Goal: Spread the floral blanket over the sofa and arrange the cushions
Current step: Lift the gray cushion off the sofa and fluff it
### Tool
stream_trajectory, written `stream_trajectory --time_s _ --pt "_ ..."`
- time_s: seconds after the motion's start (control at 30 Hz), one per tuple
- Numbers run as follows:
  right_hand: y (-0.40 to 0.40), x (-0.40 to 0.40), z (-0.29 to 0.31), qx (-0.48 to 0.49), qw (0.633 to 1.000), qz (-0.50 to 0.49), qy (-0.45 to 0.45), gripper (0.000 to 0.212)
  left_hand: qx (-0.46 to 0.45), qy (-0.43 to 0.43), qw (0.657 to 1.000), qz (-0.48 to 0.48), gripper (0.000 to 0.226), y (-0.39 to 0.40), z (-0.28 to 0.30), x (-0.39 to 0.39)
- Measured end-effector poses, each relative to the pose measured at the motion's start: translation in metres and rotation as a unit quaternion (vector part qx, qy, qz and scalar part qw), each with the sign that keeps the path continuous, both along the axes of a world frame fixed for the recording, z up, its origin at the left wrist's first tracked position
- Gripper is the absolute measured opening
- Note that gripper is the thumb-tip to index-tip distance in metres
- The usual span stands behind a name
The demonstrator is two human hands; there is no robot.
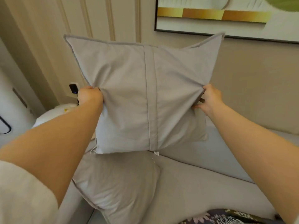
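At the far left of the frame a white rounded side table [48,115] stands beside the sofa [202,180], with a black charger [73,88] plugged into the wall above it. The left hand [90,96] grips the left edge of a grey cushion [145,97], fingers curled into the bunched fabric. The cushion is held upright in mid-frame, its back seam band vertical, clear of the seat and hiding much of the backrest. Below it, at lower centre, a second grey cushion [116,188] lies tilted in the sofa's left corner, just under the raised one's bottom edge. The right hand [208,99] pinches the cushion's right edge. Bare seat stretches to the right. A framed picture [226,16] hangs at upper right. The floral blanket [226,218] shows only at the bottom right edge, on the seat front.
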State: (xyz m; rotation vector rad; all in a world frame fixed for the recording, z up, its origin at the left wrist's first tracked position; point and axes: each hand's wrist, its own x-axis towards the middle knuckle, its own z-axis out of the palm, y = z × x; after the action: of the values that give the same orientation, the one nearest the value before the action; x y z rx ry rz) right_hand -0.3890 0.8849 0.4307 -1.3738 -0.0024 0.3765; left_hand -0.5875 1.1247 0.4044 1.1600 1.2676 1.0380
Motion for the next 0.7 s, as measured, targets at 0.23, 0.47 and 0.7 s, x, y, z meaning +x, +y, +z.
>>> stream_trajectory --time_s 0.23,0.47,0.7 --pt "0.074 -0.037 0.020 0.063 0.996 0.057 -0.023 0.030 0.004 -0.012 0.994 0.105 0.042 0.042 0.012 -0.054" --pt "0.163 -0.061 -0.001 0.046 0.994 0.102 -0.012 0.027 -0.016 -0.022 0.991 0.133 0.034 0.118 0.006 -0.096" --pt "0.280 -0.068 -0.045 0.006 0.996 0.091 0.007 0.029 -0.044 0.043 0.993 0.103 0.038 0.227 -0.013 -0.109"
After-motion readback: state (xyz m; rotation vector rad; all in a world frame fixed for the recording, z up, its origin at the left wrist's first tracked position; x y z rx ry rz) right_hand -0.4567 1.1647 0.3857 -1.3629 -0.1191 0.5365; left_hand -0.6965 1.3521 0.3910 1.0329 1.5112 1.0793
